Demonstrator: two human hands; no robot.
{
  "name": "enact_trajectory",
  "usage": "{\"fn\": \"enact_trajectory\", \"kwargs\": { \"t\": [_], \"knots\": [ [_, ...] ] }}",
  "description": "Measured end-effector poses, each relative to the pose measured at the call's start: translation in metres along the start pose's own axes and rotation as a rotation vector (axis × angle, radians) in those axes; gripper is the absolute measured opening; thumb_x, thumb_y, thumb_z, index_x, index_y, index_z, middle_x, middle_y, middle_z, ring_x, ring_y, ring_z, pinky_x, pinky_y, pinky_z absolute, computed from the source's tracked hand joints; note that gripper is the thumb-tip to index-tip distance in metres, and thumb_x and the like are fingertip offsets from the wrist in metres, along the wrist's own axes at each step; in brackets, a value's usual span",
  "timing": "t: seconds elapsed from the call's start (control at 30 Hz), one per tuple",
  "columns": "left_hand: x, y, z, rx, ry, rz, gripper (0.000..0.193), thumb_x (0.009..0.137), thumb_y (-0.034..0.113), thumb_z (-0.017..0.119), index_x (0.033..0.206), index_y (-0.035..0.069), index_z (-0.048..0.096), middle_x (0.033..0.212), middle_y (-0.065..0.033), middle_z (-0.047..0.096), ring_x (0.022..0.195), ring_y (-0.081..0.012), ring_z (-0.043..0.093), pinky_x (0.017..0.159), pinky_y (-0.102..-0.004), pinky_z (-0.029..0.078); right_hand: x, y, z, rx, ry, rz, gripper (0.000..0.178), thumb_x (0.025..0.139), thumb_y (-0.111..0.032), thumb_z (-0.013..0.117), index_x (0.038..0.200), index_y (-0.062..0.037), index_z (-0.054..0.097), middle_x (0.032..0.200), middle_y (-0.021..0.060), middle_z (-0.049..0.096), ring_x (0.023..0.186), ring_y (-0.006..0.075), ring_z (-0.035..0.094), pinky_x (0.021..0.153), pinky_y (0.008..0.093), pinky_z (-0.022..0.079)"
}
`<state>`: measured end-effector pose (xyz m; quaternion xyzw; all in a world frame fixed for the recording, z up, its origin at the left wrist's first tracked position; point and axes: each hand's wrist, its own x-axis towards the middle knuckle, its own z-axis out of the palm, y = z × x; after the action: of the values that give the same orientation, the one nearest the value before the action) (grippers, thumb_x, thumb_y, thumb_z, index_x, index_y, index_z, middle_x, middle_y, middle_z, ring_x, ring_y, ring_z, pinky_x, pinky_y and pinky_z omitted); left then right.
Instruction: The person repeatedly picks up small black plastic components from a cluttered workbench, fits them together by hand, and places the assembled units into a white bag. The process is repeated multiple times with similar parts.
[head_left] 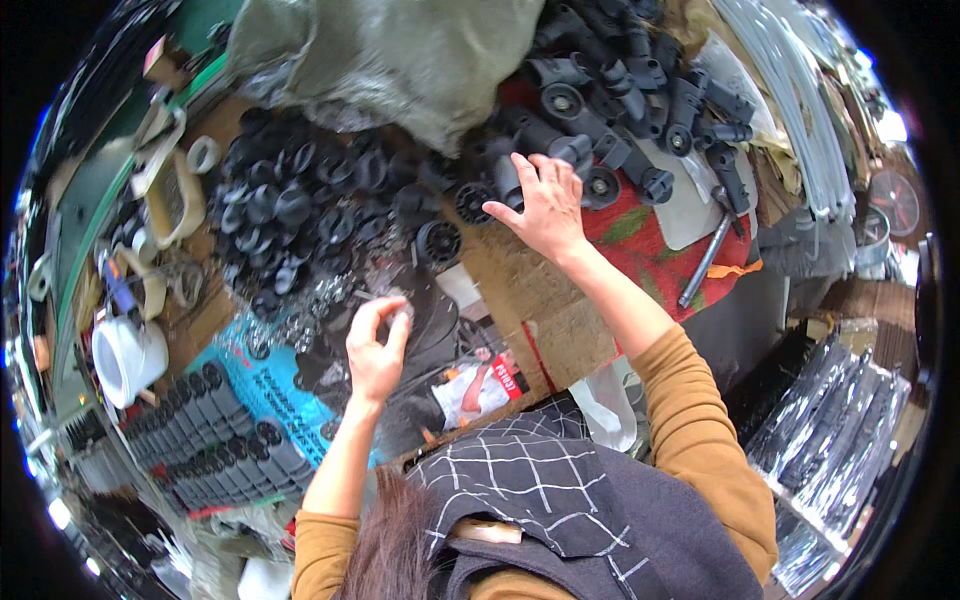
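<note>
My left hand (376, 350) hovers over the near middle of the bench, its thumb and fingers curled together in a pinch. Whatever sits between those fingertips is too small to name. My right hand (547, 208) reaches farther out, palm down with fingers stretched, at the edge of a heap of dark grey plastic fittings (612, 148). A blurred grey cylindrical part (505, 180) lies just beside its fingertips; I cannot tell if they touch. Left of that hand lies a round black spoked part (438, 242). A pile of black ring-like caps (290, 205) spreads to the left, beside small shiny pieces (310, 310).
Rows of grey parts (215, 430) stand at the near left by a white tub (130, 360). A grey-green plastic sheet (390, 60) covers the far side. On the red cloth (640, 225) lies a dark rod-like tool (705, 262). Plastic-wrapped bundles (825, 430) sit at right.
</note>
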<state>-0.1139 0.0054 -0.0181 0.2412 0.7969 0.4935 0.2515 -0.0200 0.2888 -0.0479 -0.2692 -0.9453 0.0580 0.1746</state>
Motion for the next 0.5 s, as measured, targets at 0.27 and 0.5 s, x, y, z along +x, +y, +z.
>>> {"fn": "enact_trajectory", "kwargs": {
  "t": [0.27,0.5],
  "knots": [
    [-0.104,-0.046,-0.026,-0.295,0.105,-0.278,0.017,0.089,0.012,0.062,0.103,0.003,0.066,0.097,-0.0053,0.066,0.091,-0.0140,0.062,0.084,-0.0282,0.049,-0.033,-0.044,-0.022,0.199,0.110,-0.030,0.053,0.077,-0.008,0.065,0.126,0.0021,0.048,0.113,0.0206,0.057,0.106,0.0361,0.053,0.094,0.0436,0.041],
    [-0.061,-0.046,0.003,-0.619,0.195,-0.570,0.059,0.083,0.030,0.070,0.127,0.003,0.043,0.115,-0.0079,0.055,0.101,-0.0169,0.054,0.085,-0.0311,0.047,-0.145,-0.157,-0.062,0.524,-0.295,-0.615,0.047,0.069,-0.013,0.072,0.114,-0.0089,0.059,0.111,0.0101,0.061,0.100,0.0280,0.059,0.087,0.0410,0.045]
  ]
}}
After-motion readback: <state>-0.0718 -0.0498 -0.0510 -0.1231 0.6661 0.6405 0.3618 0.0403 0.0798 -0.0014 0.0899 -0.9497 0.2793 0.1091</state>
